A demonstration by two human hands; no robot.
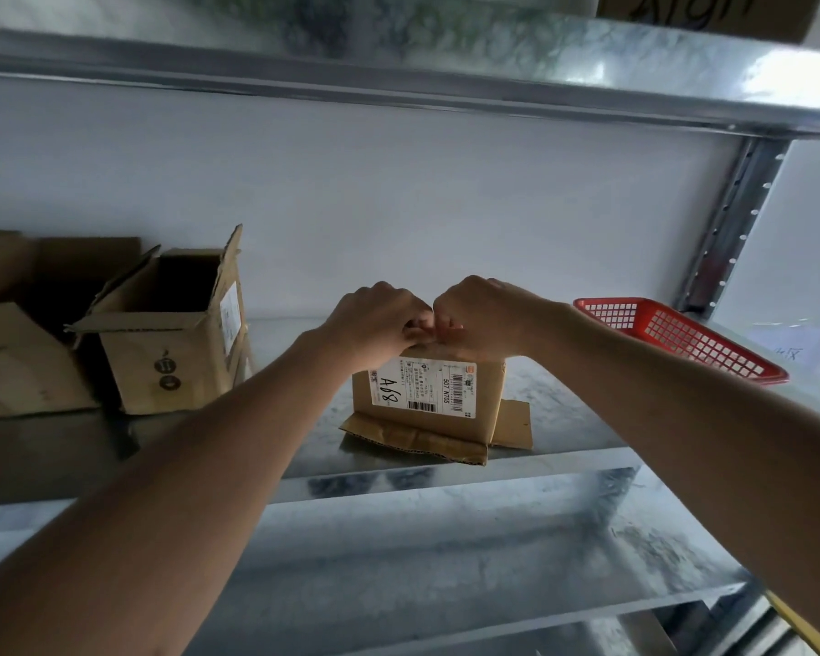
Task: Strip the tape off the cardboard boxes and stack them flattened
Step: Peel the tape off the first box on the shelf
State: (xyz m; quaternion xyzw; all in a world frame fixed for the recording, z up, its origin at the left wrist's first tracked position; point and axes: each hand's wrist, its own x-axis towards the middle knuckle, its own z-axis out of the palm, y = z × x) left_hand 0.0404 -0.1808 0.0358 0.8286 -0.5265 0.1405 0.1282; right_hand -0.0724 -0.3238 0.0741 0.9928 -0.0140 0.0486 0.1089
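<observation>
Box: small labelled box (427,395) stands on the metal shelf (564,419), flaps splayed.
Hands: your left hand (375,319) and right hand (479,317) pinch its top edge.
Handling: light, stiff; take tape ends.

Labelled small box (429,395) upright, bottom flaps splayed, seemingly taped.

A small box (427,395) stands on a metal shelf (564,419), near its front edge, with its bottom flaps splayed flat on the shelf. A white label (424,385) marked "A68" faces the camera. The left hand (375,319) and right hand (479,319) meet knuckle to knuckle at the box's top edge, fingers curled and pinching there. Two open boxes (171,333) sit toward the left end. A red basket (682,336) lies toward the right end.
</observation>
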